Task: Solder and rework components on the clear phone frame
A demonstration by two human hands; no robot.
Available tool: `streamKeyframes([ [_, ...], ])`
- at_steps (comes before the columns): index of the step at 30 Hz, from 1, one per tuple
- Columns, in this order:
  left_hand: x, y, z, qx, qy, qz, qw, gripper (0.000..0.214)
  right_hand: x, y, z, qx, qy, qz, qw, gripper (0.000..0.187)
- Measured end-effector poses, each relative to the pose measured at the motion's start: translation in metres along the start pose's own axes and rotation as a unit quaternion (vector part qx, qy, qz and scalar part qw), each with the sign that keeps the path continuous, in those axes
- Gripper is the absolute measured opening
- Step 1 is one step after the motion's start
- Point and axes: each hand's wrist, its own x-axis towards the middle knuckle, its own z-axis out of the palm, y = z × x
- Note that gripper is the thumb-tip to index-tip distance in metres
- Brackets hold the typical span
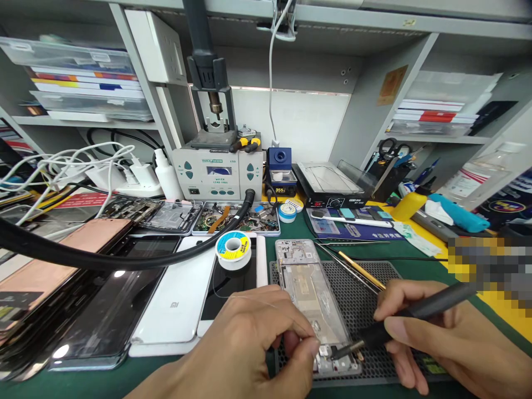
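My left hand pinches the thin solder wire between thumb and forefinger. The wire runs back over the hand to a white solder spool with a blue and yellow label. My right hand grips a black soldering iron like a pen. Its tip is at the lower end of an opened phone frame, close to my left fingertips; I cannot tell whether it touches. The frame lies on a black perforated mat. My left fingers hide part of the frame's lower end.
Left of the frame lie a white phone and other phones. A thick black hose crosses above them. Behind stand a hot-air station, a small blue soldering station and a black heating plate. Tweezers lie right of the frame.
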Motion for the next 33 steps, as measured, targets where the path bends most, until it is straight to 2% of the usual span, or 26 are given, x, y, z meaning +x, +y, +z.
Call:
streamKeyframes([
  [3, -0.0005, -0.0029, 0.0012, -0.006, -0.013, 0.002, 1.0, 0.017, -0.0001, -0.0003, 0.0006, 0.004, 0.002, 0.003, 1.0, 0.041],
  [7, -0.0005, -0.003, 0.0012, -0.01, 0.006, 0.02, 1.0, 0.019, 0.0, -0.0004, 0.0016, 0.014, 0.004, 0.0, 1.0, 0.041],
  [11, -0.0006, 0.0007, 0.0015, 0.001, 0.006, 0.003, 1.0, 0.019, -0.0002, -0.0007, 0.0024, 0.026, 0.005, -0.004, 1.0, 0.04],
  [18, -0.0022, 0.003, 0.0026, -0.009, 0.001, 0.009, 1.0, 0.019, -0.0001, 0.0003, 0.002, 0.029, 0.0, -0.009, 1.0, 0.039],
  [27, 0.0005, -0.0032, 0.0032, -0.018, 0.002, 0.021, 1.0, 0.017, -0.0008, -0.0015, 0.0038, 0.033, 0.008, -0.004, 0.999, 0.041],
  [33, -0.0043, 0.0024, 0.0045, -0.01, 0.02, 0.008, 1.0, 0.016, -0.0008, -0.0009, 0.003, 0.022, 0.01, -0.004, 1.0, 0.043],
])
